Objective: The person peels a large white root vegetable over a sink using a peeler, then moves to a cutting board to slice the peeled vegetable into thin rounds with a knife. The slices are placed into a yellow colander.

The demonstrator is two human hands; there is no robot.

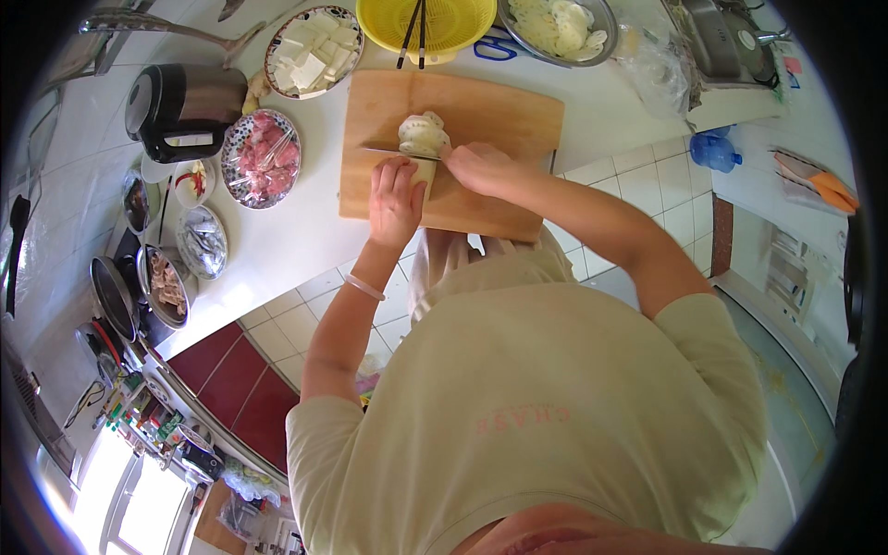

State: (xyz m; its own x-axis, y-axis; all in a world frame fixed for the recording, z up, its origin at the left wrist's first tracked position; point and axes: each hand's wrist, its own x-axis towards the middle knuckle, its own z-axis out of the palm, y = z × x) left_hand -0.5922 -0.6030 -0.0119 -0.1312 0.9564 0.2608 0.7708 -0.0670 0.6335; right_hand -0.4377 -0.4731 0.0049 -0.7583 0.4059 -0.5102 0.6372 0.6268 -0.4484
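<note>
A wooden cutting board [485, 125] lies at the counter's front edge. My left hand [395, 198] rests on a pale, peeled piece of lotus root [424, 179], with its fingertips close beside a kitchen knife [388, 150]. In my right hand [479, 168] is the knife's handle, mostly hidden by the fingers. The blade points left across the board, between the held piece and a small pile of lotus root slices [422, 133]; whether it touches the root cannot be told.
Behind the board stand a yellow colander [427, 28] with chopsticks, blue-handled scissors [496, 47] and a metal bowl [558, 31] of slices. A plate of white tofu pieces [313, 52], a film-covered meat plate [261, 159] and an electric kettle [187, 107] are left. The sink [725, 45] is back right.
</note>
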